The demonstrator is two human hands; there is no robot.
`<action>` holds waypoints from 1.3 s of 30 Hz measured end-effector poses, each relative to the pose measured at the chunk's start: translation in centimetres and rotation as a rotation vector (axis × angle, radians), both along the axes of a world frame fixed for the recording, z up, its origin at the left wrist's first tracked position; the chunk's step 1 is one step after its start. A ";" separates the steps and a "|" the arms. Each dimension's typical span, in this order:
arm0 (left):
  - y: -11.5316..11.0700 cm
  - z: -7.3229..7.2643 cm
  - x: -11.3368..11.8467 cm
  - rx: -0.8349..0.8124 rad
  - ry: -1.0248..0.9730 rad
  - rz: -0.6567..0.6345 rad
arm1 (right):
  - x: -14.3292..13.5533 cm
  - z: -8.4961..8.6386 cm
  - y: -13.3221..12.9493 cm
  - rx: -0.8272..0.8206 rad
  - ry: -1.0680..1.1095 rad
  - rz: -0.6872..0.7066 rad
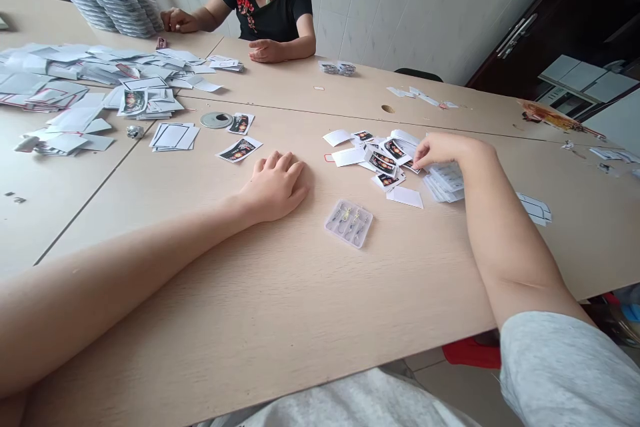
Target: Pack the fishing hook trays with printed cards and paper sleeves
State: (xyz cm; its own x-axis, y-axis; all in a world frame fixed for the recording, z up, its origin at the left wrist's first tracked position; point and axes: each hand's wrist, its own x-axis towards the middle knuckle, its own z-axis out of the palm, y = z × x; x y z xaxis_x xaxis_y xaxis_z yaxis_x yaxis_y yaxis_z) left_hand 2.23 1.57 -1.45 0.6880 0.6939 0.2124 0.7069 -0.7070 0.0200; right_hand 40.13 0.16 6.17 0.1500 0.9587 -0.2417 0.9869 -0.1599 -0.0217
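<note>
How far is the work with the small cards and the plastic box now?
Done: a filled clear plastic box lies shut on the table, and stacks of similar boxes stand at the far end. In hand: the right hand reaches into a small pile of cards; the left hand rests flat. Left: many loose cards lie spread across the table.

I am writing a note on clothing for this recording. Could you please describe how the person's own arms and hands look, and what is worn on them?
Both forearms are bare. The left hand and right hand wear no gloves, and no rings, watch or bracelet can be seen. A light grey short sleeve covers the right upper arm. The left arm shows no sleeve within the picture.
</note>
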 end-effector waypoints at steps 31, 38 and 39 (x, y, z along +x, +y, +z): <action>-0.1 0.1 -0.1 -0.089 -0.074 0.061 | -5.5 4.8 -4.2 0.263 0.647 0.085; -0.3 1.1 0.0 -0.298 -0.479 0.061 | -12.3 -0.8 -0.7 0.363 1.203 0.014; -0.4 1.3 0.1 -0.363 -0.550 0.046 | -13.1 -1.5 -0.5 0.364 1.270 -0.008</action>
State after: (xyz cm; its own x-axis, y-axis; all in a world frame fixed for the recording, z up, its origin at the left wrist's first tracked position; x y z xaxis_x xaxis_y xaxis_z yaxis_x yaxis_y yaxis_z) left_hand 2.33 1.13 -0.15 0.5139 0.8136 0.2721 0.5545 -0.5570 0.6183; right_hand 27.03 -0.37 4.67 0.0174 0.9985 0.0524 0.2469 0.0465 -0.9679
